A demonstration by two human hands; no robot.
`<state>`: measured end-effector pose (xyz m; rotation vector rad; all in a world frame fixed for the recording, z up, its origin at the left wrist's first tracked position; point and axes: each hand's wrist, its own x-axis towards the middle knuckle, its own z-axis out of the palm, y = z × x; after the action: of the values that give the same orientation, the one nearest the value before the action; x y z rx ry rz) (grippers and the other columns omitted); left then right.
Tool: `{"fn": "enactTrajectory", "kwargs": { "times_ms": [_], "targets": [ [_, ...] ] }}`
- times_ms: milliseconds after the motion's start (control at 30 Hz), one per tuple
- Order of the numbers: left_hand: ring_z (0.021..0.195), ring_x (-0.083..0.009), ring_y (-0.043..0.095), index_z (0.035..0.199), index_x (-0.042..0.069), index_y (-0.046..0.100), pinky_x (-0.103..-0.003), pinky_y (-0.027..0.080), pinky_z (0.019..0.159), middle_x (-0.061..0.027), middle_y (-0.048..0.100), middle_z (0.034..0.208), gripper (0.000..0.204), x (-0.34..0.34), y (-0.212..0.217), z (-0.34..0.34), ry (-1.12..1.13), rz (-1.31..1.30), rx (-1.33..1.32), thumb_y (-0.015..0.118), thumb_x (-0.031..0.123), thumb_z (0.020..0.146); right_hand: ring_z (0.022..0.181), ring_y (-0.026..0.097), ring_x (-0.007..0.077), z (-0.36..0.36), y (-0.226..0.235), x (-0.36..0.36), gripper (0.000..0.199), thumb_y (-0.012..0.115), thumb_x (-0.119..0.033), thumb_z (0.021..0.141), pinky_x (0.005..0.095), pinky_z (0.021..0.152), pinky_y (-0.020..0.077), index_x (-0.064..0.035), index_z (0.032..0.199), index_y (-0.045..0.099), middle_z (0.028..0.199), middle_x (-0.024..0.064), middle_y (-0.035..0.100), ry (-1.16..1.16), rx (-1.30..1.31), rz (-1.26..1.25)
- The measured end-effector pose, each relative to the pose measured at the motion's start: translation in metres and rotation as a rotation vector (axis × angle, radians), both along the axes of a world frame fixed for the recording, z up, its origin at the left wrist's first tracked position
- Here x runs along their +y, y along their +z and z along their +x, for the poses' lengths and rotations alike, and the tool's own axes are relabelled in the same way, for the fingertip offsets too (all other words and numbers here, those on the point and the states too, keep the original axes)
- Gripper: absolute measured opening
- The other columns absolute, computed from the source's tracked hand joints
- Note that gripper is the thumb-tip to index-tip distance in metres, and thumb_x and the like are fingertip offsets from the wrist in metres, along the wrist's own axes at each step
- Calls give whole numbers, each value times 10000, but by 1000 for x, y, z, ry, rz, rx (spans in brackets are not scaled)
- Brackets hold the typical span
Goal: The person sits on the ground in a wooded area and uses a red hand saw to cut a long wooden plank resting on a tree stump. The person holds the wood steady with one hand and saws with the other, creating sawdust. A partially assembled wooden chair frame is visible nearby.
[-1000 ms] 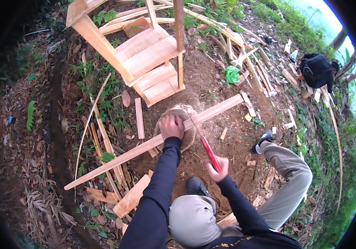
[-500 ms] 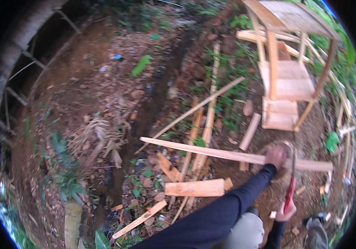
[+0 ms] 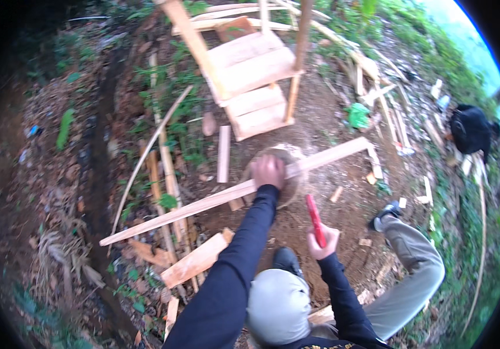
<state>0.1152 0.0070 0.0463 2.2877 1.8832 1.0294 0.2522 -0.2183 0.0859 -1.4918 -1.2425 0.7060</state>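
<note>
My left hand (image 3: 268, 173) presses down on a long, pale wooden strip (image 3: 194, 211), fingers closed over it. The strip lies at a slant across a round stump (image 3: 289, 192), tapering to a narrow end at lower left. Just right of the stump, my right hand (image 3: 323, 242) grips the red handle (image 3: 314, 216) of a handsaw. Its thin blade is too blurred to make out now. My grey-clad knee (image 3: 278, 305) rises between my arms.
Beyond the stump stands a small wooden structure (image 3: 253, 67) with slatted levels and posts. A short board (image 3: 223, 154) and a wide offcut (image 3: 194, 260) lie on the ground left of the stump. A green plastic bag (image 3: 357, 115) and a black backpack (image 3: 471, 129) are at right.
The view has swung right, bringing the backpack and my right leg into sight. The strip's left end now points lower. The saw blade, earlier seen across the strip, no longer shows clearly.
</note>
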Motion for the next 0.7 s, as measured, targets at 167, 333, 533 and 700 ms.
{"fn": "enactTrajectory", "kwargs": {
  "times_ms": [167, 333, 533, 700],
  "targets": [
    [782, -299, 580, 681, 83, 571, -441, 407, 736, -103, 586, 741, 244, -5, 6, 6, -63, 96, 35, 585, 225, 879, 425, 575, 217, 13, 12, -68, 98, 648, -88, 728, 334, 475, 453, -60, 648, 599, 499, 83, 515, -9, -38, -48],
    [764, -301, 581, 665, 78, 555, -437, 401, 716, -105, 589, 734, 241, -10, 13, 0, -80, 116, 41, 614, 197, 867, 433, 573, 225, -4, 16, -56, 74, 658, -91, 726, 333, 478, 455, -60, 674, 616, 517, 96, 520, 41, -53, -32],
    [739, -297, 573, 643, 84, 554, -427, 393, 716, -94, 577, 705, 251, -7, 12, 3, -87, 115, 3, 614, 186, 864, 458, 576, 188, -14, 19, -7, 45, 665, -74, 759, 310, 493, 452, -50, 724, 648, 545, 81, 555, -63, 63, 14],
    [736, -292, 560, 649, 86, 559, -424, 392, 729, -90, 565, 700, 276, -6, 10, 0, -65, 85, 15, 600, 220, 887, 440, 585, 230, -12, 22, -86, 62, 655, -58, 739, 322, 467, 457, -55, 682, 632, 528, 95, 543, -30, -34, -35]
  ]
}}
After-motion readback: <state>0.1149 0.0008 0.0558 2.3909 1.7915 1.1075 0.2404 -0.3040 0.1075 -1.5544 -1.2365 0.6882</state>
